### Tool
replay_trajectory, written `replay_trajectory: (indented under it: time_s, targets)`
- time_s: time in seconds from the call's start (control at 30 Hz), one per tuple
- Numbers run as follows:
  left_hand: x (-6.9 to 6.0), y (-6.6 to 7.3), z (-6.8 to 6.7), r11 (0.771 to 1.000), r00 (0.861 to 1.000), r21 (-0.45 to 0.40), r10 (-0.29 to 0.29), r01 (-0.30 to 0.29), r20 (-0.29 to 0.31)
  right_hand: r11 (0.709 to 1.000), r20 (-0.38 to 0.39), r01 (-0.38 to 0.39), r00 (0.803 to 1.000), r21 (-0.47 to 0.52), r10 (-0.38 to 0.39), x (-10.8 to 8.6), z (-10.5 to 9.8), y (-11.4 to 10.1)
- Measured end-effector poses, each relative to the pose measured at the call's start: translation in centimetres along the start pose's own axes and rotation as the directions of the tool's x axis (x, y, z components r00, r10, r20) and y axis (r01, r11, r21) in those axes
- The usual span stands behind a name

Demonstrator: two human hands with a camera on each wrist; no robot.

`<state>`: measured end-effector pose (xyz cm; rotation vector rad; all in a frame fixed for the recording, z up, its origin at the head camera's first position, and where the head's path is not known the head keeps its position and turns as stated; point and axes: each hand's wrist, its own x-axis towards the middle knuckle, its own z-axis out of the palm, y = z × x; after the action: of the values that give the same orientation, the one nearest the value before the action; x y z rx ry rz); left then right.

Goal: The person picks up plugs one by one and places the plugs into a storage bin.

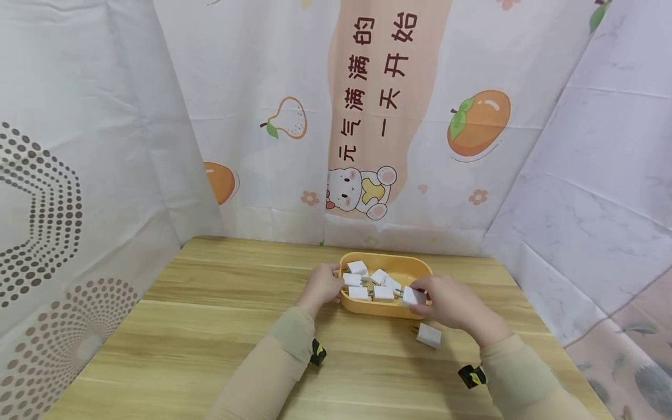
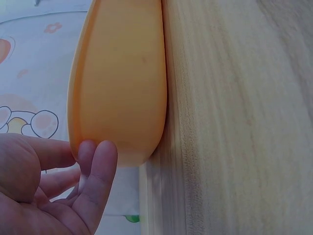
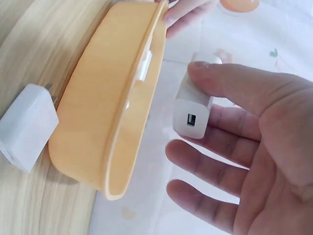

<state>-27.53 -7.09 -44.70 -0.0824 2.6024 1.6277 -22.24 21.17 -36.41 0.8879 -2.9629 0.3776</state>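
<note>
A yellow-orange plastic basket [image 1: 382, 310] stands on the wooden table with several white USB charger plugs [image 1: 359, 293] inside. My left hand [image 1: 321, 284] pinches the rim at the basket's left end; the left wrist view shows fingertips [image 2: 103, 156] against its wall. At the right end, my right hand [image 1: 454, 302] holds one white USB charger plug [image 3: 191, 110] between thumb and fingers, over the basket's opening. Its USB port faces the right wrist camera. Another white charger plug [image 1: 429, 335] lies on the table just in front of the basket, its metal prongs pointing left.
The wooden table [image 1: 210, 326] extends to the left and in front of the basket. Behind it hangs a printed cloth [image 1: 294, 175] with fruit and a cartoon bear, and pale cloths [image 1: 588, 146] hang at both sides.
</note>
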Motion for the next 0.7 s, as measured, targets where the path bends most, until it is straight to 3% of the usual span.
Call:
replay_trajectory:
  time_s: [0.27, 0.7]
  targets:
    - [0.0, 0.1, 0.1, 1.0, 1.0, -0.01, -0.008, 0.009, 0.005, 0.993, -0.021, -0.078, 0.997, 0.084, 0.08, 2.2, 0.3, 3.3]
    - [0.5, -0.1, 0.1, 1.0, 0.999, -0.012, -0.026, 0.026, 0.019, 0.974, -0.043, -0.2, 0.978, 0.108, 0.206, 4.8, 0.4, 7.3]
